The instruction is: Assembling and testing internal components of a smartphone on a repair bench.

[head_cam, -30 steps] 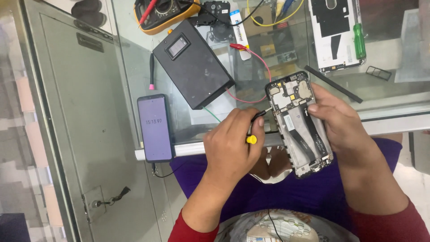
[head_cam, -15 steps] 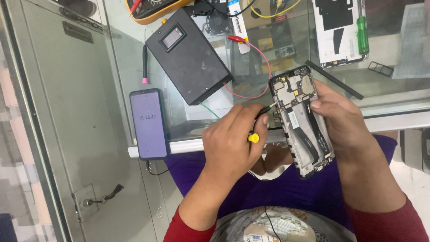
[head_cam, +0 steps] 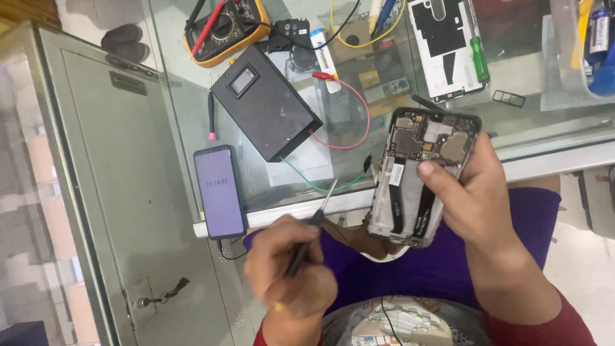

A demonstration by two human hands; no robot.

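From the head camera, the right hand (head_cam: 477, 198) wraps around an opened phone (head_cam: 419, 176), thumb resting on its bare circuit board, holding it upright just near the glass table (head_cam: 512, 96) edge. The left hand (head_cam: 291, 275), blurred, closes around a thin screwdriver (head_cam: 311, 230) whose tip points up toward the phone, well apart from it. On the table's left lie a lit phone (head_cam: 220, 191) and a black box (head_cam: 266, 102).
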